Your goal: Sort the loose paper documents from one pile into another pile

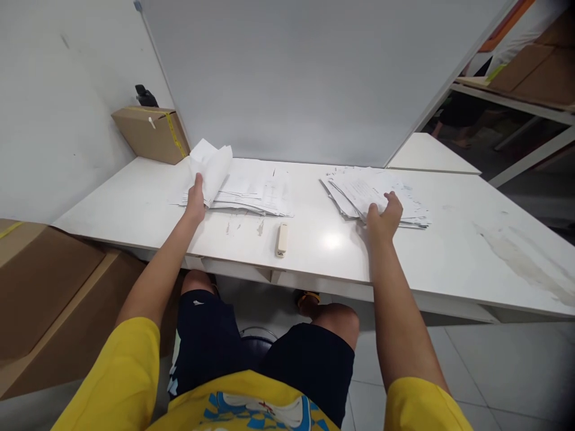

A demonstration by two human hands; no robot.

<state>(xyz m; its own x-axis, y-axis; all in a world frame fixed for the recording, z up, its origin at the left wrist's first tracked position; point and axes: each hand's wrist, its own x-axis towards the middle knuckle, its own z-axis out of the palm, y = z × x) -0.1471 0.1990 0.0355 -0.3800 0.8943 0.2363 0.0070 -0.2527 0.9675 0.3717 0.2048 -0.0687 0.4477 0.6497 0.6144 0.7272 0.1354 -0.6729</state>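
Observation:
Two spreads of white printed papers lie on a white table (135,209). My left hand (196,202) grips the curled-up sheets of the left paper stack (251,191), lifting their corner. My right hand (385,216) rests on the near edge of the right paper stack (372,188), fingers bent down onto the sheets. A small beige stapler (282,239) lies on the table between my arms, near the front edge.
A taped cardboard box (150,133) stands at the table's far left corner against the wall. Larger brown boxes (45,287) sit beside my left knee. A grey partition panel (291,78) backs the table. Shelving with boxes (530,72) stands at the far right.

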